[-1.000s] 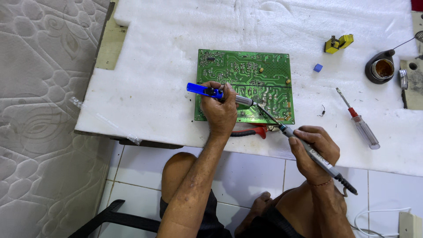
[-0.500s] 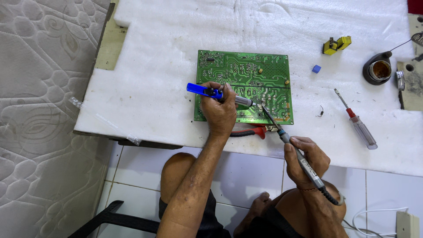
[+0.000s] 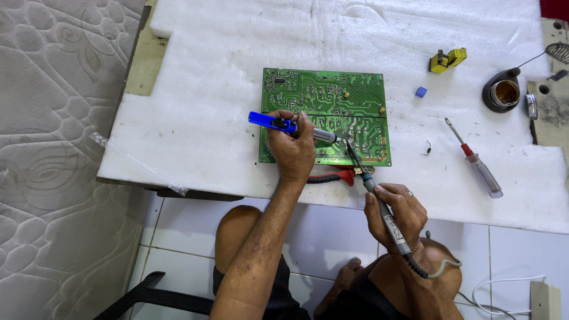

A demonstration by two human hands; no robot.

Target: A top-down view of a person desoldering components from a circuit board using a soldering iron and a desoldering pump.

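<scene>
Left hand [image 3: 291, 151] is closed around a blue-handled desoldering pump [image 3: 293, 126], fingers wrapped over its body, blue end pointing left and the grey metal nose pointing right; the nose tip sits on the lower middle of the green circuit board [image 3: 323, 101]. Right hand [image 3: 396, 212] is closed pen-fashion around the grey handle of a soldering iron [image 3: 382, 210], thumb and fingers pinching it about mid-handle; a ring shows on one finger. The iron runs up and to the left, its dark tip meeting the board right beside the pump nose, the two tips touching or nearly so; cannot tell which. A grey cord leaves the rear of the iron handle and loops past the right wrist. The board lies flat, solder side up, near the middle of a white foam sheet [image 3: 207, 112] covering the bench. Just under the board's lower edge, partly hidden by the left wrist, lie red-handled pliers [image 3: 335, 176]. To the right of the board, well apart from both hands: a red and clear-handled screwdriver [image 3: 474, 160] lying diagonally, a small blue block [image 3: 421, 92], a yellow component [image 3: 447, 59], and a round dark tin [image 3: 504, 92] with brownish contents near the far right edge. White floor tiles [image 3: 332, 228] and the person's knees show below the bench edge.
</scene>
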